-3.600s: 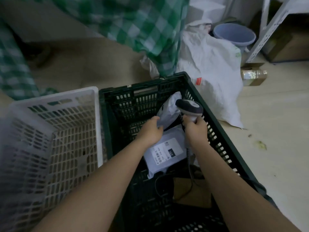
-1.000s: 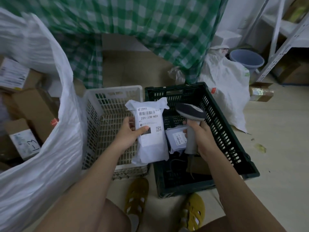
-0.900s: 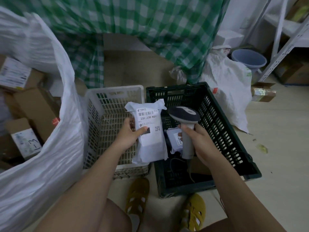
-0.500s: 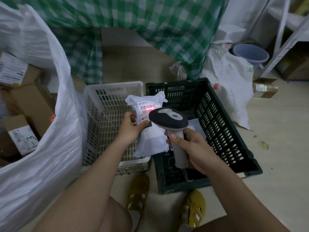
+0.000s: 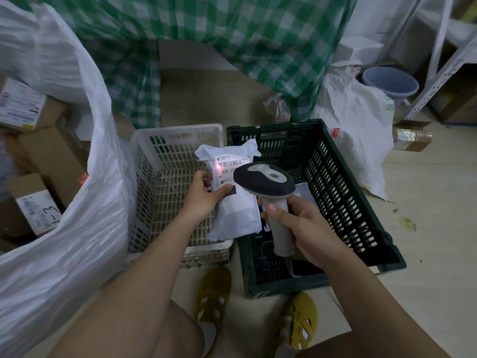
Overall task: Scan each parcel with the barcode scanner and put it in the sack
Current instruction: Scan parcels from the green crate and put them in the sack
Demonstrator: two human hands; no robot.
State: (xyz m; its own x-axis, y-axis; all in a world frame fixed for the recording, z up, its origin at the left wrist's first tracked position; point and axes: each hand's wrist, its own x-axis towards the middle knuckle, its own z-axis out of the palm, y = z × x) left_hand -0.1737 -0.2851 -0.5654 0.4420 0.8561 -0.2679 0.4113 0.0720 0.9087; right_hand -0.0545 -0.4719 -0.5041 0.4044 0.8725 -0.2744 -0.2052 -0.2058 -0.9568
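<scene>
The left hand point(image 5: 204, 196) holds the white parcel point(image 5: 236, 202) upright over the seam between the white crate point(image 5: 178, 135) and the green crate point(image 5: 343, 177), thumb pinching its front just under the label, the other fingers hidden behind it. The right hand point(image 5: 307, 228) is curled tight round the handle of the scanner point(image 5: 265, 182), whose head covers the right half of the label. The red glow sits on the barcode's left end only, at about 10 o'clock from the scanner head, so the read may fail if the beam does not cross the whole code; the soft wrapping could also crease the label. The thumb lies close to the print and might cover it. The sack point(image 5: 85, 228) gapes at 9 o'clock of the parcel, already holding boxes; a loose toss could catch its drooping rim and drop the parcel to the floor.
</scene>
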